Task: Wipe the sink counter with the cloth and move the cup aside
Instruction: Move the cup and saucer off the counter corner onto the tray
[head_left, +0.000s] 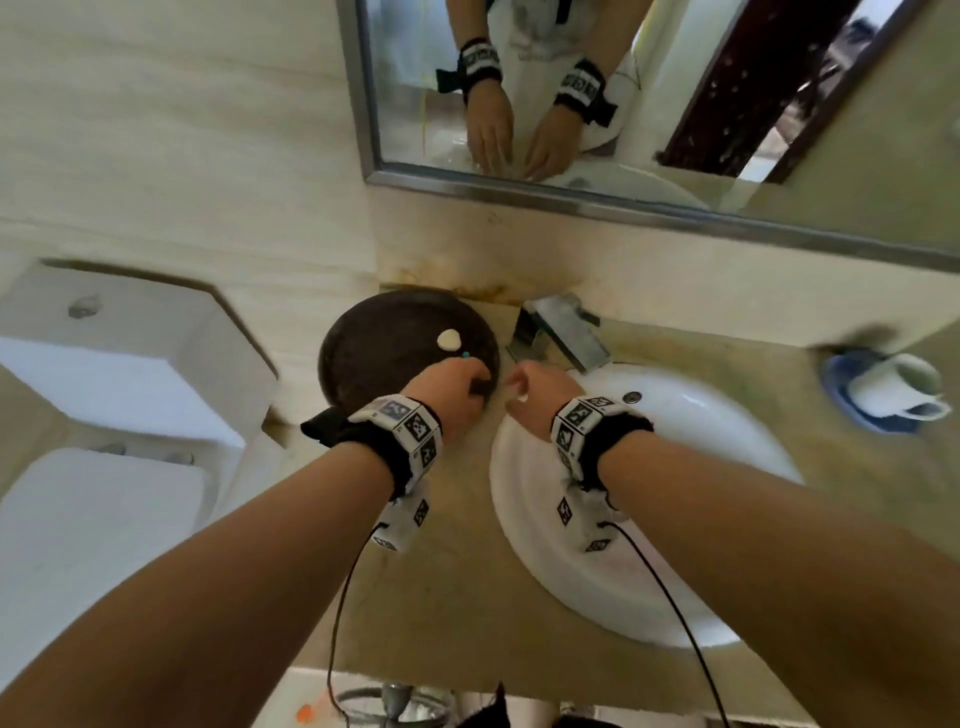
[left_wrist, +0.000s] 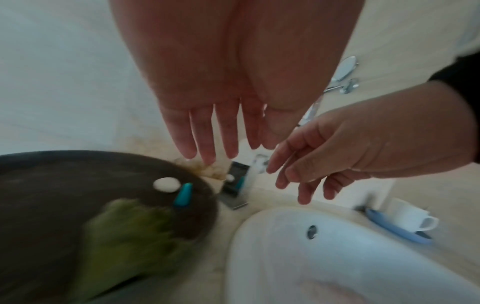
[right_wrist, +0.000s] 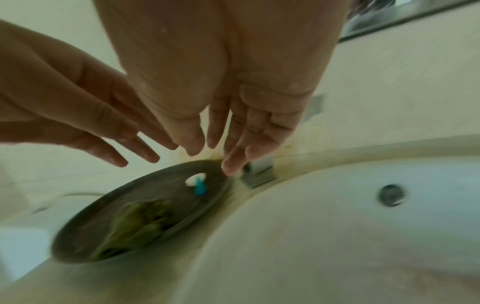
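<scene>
A green cloth (left_wrist: 130, 232) lies crumpled on a dark round tray (left_wrist: 52, 185) left of the sink; the right wrist view shows the cloth (right_wrist: 137, 220) too, and my left wrist hides it in the head view. A white cup (head_left: 893, 389) lies on its side on a blue saucer (head_left: 836, 374) at the counter's far right. My left hand (head_left: 457, 384) hovers over the tray's right edge with fingers (left_wrist: 207, 150) straight and empty. Beside it, near the faucet, my right hand (head_left: 535, 389) hangs with fingers (right_wrist: 233, 162) loosely extended, wet, holding nothing.
A white basin (head_left: 701, 415) is set in the beige counter (head_left: 457, 597), with a chrome faucet (head_left: 561, 332) behind it. A white soap piece (head_left: 448, 340) and a teal cone (left_wrist: 183, 194) sit on the tray. A toilet (head_left: 130, 364) stands left; a mirror (head_left: 623, 78) hangs above.
</scene>
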